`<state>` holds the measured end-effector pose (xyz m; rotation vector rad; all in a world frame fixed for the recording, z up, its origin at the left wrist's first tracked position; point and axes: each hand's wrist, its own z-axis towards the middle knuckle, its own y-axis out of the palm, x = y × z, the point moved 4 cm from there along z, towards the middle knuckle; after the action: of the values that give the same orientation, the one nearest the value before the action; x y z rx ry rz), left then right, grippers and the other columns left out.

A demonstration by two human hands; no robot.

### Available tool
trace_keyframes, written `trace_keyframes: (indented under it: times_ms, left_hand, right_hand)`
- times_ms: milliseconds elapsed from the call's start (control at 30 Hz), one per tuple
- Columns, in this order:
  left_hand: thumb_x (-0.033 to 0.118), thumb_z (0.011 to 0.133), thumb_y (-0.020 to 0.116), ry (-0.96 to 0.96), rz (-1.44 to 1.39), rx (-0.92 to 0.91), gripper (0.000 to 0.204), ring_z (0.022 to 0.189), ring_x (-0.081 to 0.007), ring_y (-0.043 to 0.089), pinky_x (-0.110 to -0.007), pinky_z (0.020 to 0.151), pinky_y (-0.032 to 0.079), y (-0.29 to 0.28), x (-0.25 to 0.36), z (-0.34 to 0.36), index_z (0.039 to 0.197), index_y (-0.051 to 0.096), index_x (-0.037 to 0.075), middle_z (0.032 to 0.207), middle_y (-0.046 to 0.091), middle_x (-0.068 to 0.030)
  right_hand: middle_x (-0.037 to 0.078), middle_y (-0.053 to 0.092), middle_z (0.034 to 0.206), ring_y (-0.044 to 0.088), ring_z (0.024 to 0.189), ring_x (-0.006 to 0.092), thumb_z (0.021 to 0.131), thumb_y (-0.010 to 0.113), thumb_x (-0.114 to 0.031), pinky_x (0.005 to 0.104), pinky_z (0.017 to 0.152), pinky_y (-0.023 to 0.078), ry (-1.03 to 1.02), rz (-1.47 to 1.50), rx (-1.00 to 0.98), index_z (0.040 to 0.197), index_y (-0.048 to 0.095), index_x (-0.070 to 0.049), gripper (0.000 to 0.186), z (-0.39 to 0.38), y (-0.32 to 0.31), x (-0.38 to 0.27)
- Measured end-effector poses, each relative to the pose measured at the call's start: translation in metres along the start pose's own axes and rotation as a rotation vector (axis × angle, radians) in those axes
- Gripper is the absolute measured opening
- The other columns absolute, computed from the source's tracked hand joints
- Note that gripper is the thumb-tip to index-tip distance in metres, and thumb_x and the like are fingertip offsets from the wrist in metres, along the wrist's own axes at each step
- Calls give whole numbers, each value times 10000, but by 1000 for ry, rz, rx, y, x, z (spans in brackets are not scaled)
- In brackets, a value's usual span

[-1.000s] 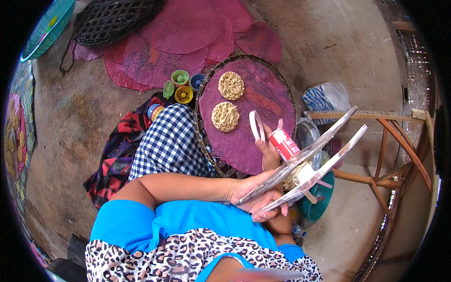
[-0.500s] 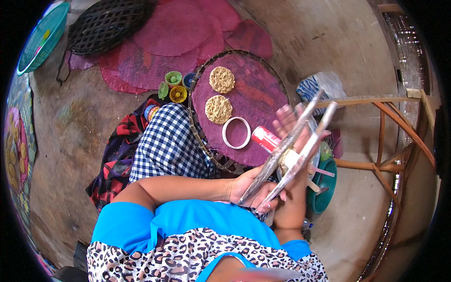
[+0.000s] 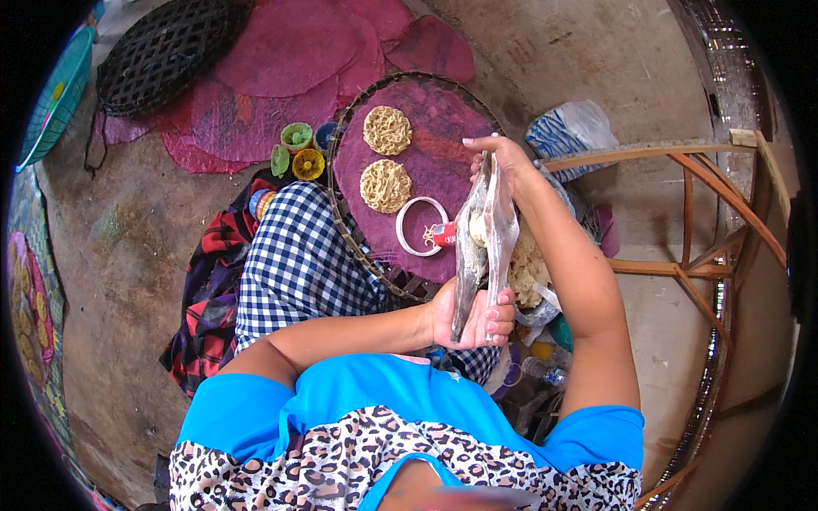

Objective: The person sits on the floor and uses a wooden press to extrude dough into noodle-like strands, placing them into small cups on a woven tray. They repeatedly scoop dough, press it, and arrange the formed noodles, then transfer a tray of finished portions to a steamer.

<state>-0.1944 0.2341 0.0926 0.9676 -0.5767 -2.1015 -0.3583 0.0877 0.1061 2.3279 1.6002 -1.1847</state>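
Across the ends of a hand press [image 3: 467, 264], two plastic-wrapped bars hinged around a red can [image 3: 444, 233], both my hands are closed. My left hand [image 3: 460, 319] grips the near end of the bars, and my right hand [image 3: 503, 160] wraps their far end. Pale dough [image 3: 478, 228] shows between the bars. Thin noodle strands [image 3: 430, 236] come out of the can over a white ring [image 3: 400, 226]. The ring lies on a purple cloth [image 3: 447, 128] in a round woven tray [image 3: 334, 162]. Two round noodle cakes [image 3: 388, 130] [image 3: 385, 186] sit beyond it.
A pale dough mass [image 3: 530, 274] lies right of the press, by my right forearm. Small green [image 3: 296, 135] and yellow cups [image 3: 308, 163] stand left of the tray. Wooden frame bars [image 3: 665, 152] reach in from the right. A dark woven basket [image 3: 166, 55] lies far left.
My right hand has moved from an open palm beside the bars to a grip on their far end. The press has turned more upright and shifted left over the ring, and strands now show at the can.
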Motion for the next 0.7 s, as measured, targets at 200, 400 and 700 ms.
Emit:
trace_keyframes:
  times_ms: [200,400,700]
  left_hand:
    - [471,830,427,57,56,108,378,628,-175,405,-306,649,342,8,-7,-13,803,478,97,652,410,-17]
    - [567,808,304,96,98,382,525,508,-204,417,-327,540,360,8,21,-21,699,465,80,560,425,-44]
    - [537,820,270,30,133,574,495,415,-171,356,-312,421,293,-15,23,-1,639,434,107,491,384,-18]
  right_hand:
    - [77,514,578,524,462,215,671,704,-190,362,443,445,-14,-89,-39,694,488,-70,248,-3,26,6]
    - [45,483,540,486,418,188,683,696,-199,339,427,434,-152,-41,-62,694,475,-87,248,4,41,-21]
    - [-3,446,530,448,406,129,730,677,-160,283,390,426,-164,-33,98,724,446,-120,235,10,-9,-8]
